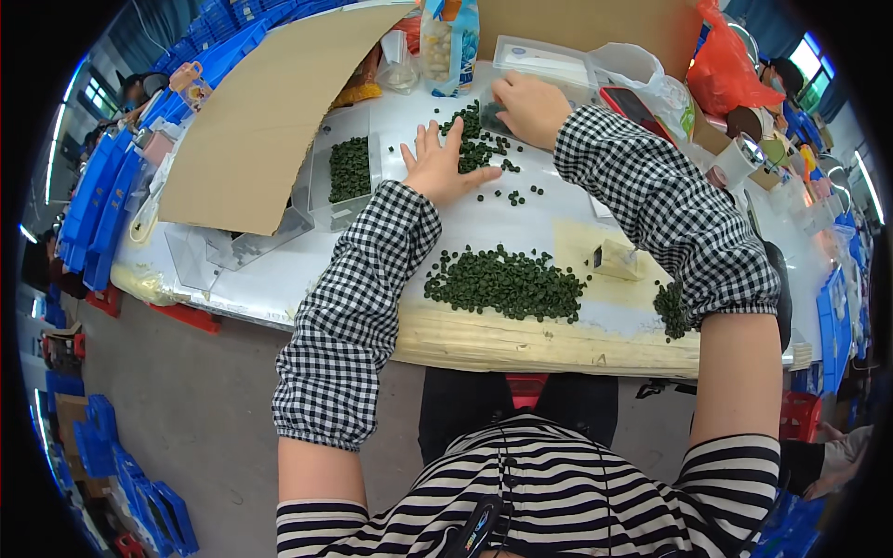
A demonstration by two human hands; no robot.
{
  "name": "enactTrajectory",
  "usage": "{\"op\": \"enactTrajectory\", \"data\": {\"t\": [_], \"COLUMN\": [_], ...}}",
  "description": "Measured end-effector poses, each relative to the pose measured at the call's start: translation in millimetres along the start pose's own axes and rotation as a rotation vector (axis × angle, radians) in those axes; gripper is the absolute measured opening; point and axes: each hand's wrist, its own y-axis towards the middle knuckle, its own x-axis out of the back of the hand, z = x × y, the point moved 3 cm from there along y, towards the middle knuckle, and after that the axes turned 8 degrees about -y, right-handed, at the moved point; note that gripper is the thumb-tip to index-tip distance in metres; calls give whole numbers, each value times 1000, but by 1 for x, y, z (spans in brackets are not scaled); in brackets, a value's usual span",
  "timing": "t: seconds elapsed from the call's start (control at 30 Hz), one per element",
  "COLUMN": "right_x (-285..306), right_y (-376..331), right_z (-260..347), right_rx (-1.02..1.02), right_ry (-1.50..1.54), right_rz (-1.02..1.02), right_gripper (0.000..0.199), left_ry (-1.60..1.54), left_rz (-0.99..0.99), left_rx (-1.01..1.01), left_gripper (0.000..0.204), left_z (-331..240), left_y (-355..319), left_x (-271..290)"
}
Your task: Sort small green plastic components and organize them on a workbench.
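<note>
My left hand (439, 169) is open, its fingers spread low over the white table beside a scatter of small dark green pieces (474, 153). Just to its right, my right hand (532, 110) has its fingers curled down at a clear plastic box (493, 118). The fingertips point into the box, and what they hold, if anything, is hidden. Nearer me lies a large pile of the same dark green pieces (507, 284). A smaller pile (670, 309) sits beside my right forearm. More pieces fill a clear tray (350, 169) to the left.
A bent cardboard sheet (251, 116) leans over the left trays. At the back stand a blue-and-white bag (449, 46) and a clear container (544, 56). A red-edged phone (637, 113), a red plastic bag (726, 60) and a small pale block (616, 260) are on the right.
</note>
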Motion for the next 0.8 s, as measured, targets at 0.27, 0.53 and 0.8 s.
{"op": "enactTrajectory", "data": {"t": [0.27, 0.53, 0.8], "right_x": [14, 19, 16], "right_y": [0, -11, -7], "right_z": [-18, -31, -30], "right_rx": [-41, -170, 1], "right_ry": [-233, -215, -111], "right_rz": [410, 443, 258], "right_gripper": [17, 16, 21], "left_ry": [-39, 40, 118], "left_rz": [-69, -129, 59], "left_rx": [-10, -382, -309], "left_gripper": [36, 31, 31], "left_z": [-7, -5, -3], "left_y": [75, 138, 144], "left_x": [22, 0, -13]}}
